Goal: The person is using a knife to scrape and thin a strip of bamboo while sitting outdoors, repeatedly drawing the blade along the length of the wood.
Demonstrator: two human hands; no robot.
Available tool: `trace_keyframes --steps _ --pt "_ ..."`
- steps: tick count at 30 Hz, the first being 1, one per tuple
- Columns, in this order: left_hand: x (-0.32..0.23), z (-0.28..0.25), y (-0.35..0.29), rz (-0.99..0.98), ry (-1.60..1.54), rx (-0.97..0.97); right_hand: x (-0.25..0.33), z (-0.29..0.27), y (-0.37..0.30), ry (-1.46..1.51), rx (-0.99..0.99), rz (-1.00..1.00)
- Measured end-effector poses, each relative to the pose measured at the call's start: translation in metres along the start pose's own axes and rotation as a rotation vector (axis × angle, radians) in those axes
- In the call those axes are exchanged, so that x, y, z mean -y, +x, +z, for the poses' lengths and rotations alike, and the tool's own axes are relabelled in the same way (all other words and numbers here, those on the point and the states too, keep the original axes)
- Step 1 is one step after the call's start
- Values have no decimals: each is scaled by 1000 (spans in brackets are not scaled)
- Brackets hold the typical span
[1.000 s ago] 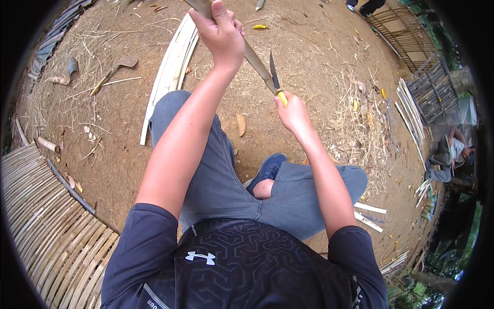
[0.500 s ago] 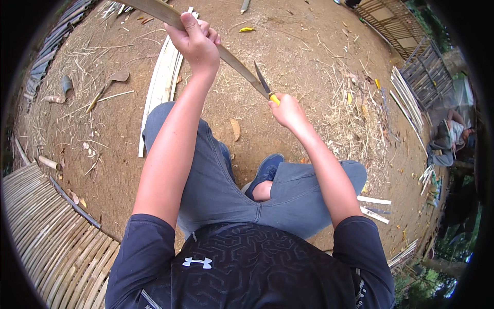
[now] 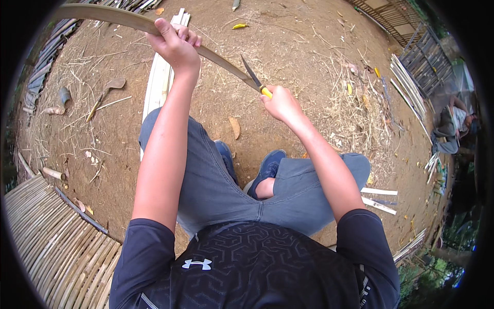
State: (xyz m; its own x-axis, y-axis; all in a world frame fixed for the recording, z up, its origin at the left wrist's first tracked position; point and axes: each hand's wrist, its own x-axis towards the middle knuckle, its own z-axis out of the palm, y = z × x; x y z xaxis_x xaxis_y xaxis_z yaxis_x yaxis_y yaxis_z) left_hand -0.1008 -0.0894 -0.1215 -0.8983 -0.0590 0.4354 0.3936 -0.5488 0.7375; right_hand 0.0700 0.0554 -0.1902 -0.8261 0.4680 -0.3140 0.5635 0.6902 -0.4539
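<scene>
A long greenish-brown bamboo strip (image 3: 113,16) runs from the upper left down to my right hand. My left hand (image 3: 177,50) is closed around it, thumb up along its upper side. My right hand (image 3: 282,103) grips the yellow handle of a knife (image 3: 250,71). The dark, slightly curved blade points up and away from me, crossing the strip close to its near end. Whether my right fingers also touch the strip's end is hidden.
Pale split bamboo strips (image 3: 157,82) lie beyond my left knee. A bladed hand tool (image 3: 106,96) rests on the dirt to the left. A slatted bamboo bench (image 3: 62,242) stands at lower left. Another person (image 3: 453,123) sits at far right, near stacked sticks (image 3: 408,82).
Both hands have shifted a little left, the left one further, carrying the bamboo strip and knife. The strip's far end now lies lower and further left. Both grips stay the same.
</scene>
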Motion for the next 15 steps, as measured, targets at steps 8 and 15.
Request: trace_keyframes --steps 8,15 --pt "-4 -2 0 -48 -27 39 -1 -1 -7 5 -19 -66" --pt "-5 3 -2 -31 -15 18 -14 11 -5 27 39 -81"
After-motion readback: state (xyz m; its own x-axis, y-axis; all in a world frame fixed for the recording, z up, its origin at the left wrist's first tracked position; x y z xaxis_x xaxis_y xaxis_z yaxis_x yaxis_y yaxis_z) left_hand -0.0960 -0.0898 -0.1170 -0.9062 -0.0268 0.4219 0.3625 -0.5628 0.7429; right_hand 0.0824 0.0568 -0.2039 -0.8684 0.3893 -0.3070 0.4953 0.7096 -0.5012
